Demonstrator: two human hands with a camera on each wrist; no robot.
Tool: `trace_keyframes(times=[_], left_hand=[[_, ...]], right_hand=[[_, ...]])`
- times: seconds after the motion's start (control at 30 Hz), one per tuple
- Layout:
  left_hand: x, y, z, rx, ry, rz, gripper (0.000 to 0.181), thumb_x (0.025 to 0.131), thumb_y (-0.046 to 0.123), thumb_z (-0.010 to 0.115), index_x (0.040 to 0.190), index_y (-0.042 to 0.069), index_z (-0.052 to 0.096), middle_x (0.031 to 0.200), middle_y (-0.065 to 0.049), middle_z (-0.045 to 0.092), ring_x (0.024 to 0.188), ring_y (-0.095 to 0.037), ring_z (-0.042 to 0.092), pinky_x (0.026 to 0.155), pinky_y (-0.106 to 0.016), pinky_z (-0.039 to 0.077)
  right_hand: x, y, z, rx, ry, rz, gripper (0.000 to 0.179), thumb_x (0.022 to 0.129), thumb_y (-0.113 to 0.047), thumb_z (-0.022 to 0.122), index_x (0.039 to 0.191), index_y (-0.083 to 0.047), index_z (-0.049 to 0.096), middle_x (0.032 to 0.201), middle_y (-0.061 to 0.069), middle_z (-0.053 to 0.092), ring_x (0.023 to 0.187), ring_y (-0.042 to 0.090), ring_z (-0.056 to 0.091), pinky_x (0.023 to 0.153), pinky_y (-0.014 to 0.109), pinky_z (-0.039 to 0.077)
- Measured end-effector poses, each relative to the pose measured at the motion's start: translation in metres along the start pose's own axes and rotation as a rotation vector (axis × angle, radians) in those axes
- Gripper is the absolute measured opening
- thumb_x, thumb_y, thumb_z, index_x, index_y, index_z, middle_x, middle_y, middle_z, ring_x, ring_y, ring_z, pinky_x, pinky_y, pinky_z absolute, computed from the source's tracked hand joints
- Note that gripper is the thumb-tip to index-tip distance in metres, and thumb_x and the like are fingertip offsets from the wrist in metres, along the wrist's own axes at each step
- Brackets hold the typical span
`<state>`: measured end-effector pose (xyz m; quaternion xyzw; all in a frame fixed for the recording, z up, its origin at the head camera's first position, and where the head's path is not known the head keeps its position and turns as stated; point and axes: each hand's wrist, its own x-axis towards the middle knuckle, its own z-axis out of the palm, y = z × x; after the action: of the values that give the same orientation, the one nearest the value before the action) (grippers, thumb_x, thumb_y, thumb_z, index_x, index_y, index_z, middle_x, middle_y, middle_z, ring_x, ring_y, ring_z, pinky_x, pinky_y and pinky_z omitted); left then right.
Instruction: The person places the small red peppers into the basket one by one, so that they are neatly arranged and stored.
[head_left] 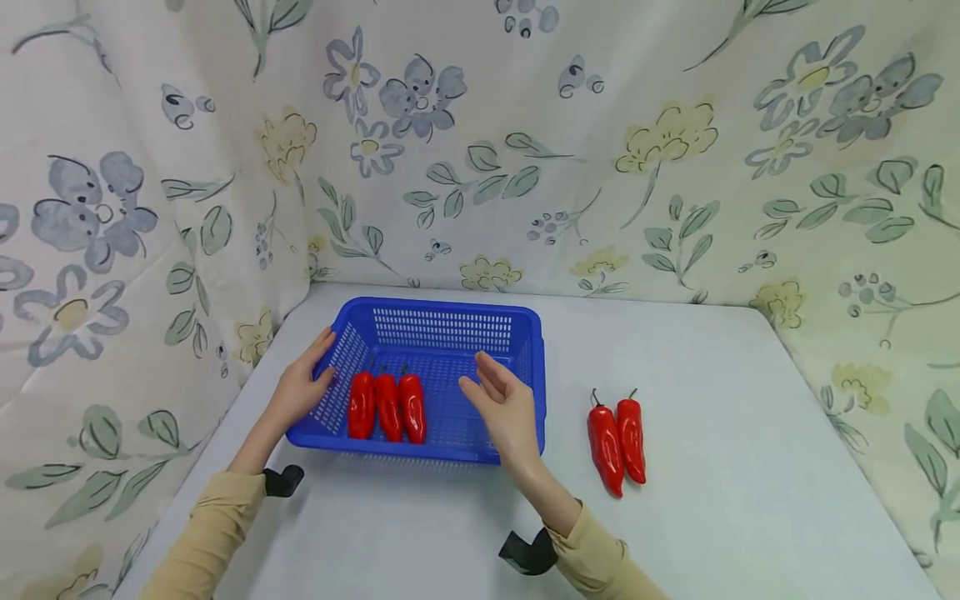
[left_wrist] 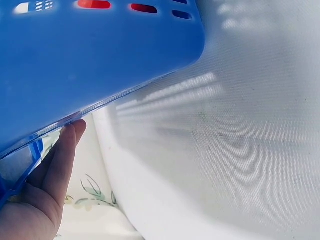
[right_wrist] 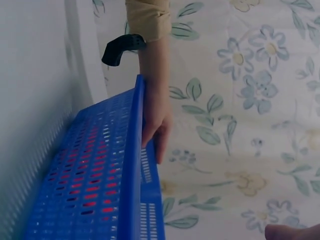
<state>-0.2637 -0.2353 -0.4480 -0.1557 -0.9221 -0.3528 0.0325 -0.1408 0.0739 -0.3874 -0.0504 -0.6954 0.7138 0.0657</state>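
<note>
A blue plastic basket (head_left: 442, 457) with slotted walls stands on the white table in the head view. Inside it, at the left, three red peppers (head_left: 388, 408) lie side by side with their stems toward the back. My left hand (head_left: 302, 385) holds the basket's left rim, thumb on the inner side and fingers along the outside. Above the front right part of the basket hovers my right hand (head_left: 506, 408), its fingers loosely bent with nothing between them. Two more red peppers (head_left: 606, 450) lie on the table to the right of the basket.
The white table (head_left: 720, 400) reaches out to the right and in front of the basket. Flower-patterned cloth (head_left: 495, 150) hangs behind the table and along its sides. A black strap (head_left: 528, 552) shows at the right wrist.
</note>
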Motion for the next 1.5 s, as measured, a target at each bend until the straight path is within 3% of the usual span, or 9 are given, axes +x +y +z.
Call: trace_keyframes(times=[0.67, 0.9, 1.17, 1.5], left_hand=[[0.002, 0.001, -0.002, -0.003, -0.025, -0.025, 0.060, 0.092, 0.000, 0.047, 0.149, 0.002, 0.026, 0.158, -0.015, 0.019, 0.141, -0.043, 0.023, 0.111, -0.061, 0.023], [0.002, 0.001, -0.002, -0.006, -0.025, -0.021, 0.060, 0.092, -0.001, 0.048, 0.148, 0.002, 0.026, 0.158, -0.015, 0.019, 0.141, -0.043, 0.023, 0.111, -0.061, 0.023], [0.003, 0.001, -0.003, 0.002, -0.026, -0.022, 0.060, 0.093, 0.000, 0.048, 0.149, 0.003, 0.026, 0.158, -0.014, 0.019, 0.141, -0.043, 0.023, 0.111, -0.060, 0.024], [0.003, 0.000, -0.002, 0.011, -0.021, -0.029, 0.060, 0.092, 0.000, 0.048, 0.149, 0.003, 0.027, 0.158, -0.015, 0.019, 0.141, -0.043, 0.024, 0.111, -0.061, 0.024]], right_hand=[[0.001, -0.003, -0.056, -0.022, 0.155, 0.005, 0.054, 0.091, -0.022, 0.063, 0.141, -0.011, 0.046, 0.144, 0.006, 0.049, 0.132, 0.023, 0.048, 0.099, 0.027, 0.044], [0.002, 0.002, -0.085, -0.082, 0.223, 0.062, 0.055, 0.091, -0.025, 0.062, 0.142, -0.013, 0.044, 0.145, 0.003, 0.048, 0.132, 0.017, 0.048, 0.097, 0.022, 0.044], [0.003, 0.007, -0.117, -0.071, 0.316, 0.079, 0.057, 0.091, -0.024, 0.062, 0.142, -0.010, 0.043, 0.145, 0.004, 0.048, 0.132, 0.017, 0.047, 0.094, 0.013, 0.043], [0.004, 0.020, -0.149, -0.180, 0.393, 0.094, 0.059, 0.093, -0.031, 0.058, 0.146, -0.015, 0.038, 0.148, 0.005, 0.043, 0.136, 0.024, 0.043, 0.097, 0.019, 0.041]])
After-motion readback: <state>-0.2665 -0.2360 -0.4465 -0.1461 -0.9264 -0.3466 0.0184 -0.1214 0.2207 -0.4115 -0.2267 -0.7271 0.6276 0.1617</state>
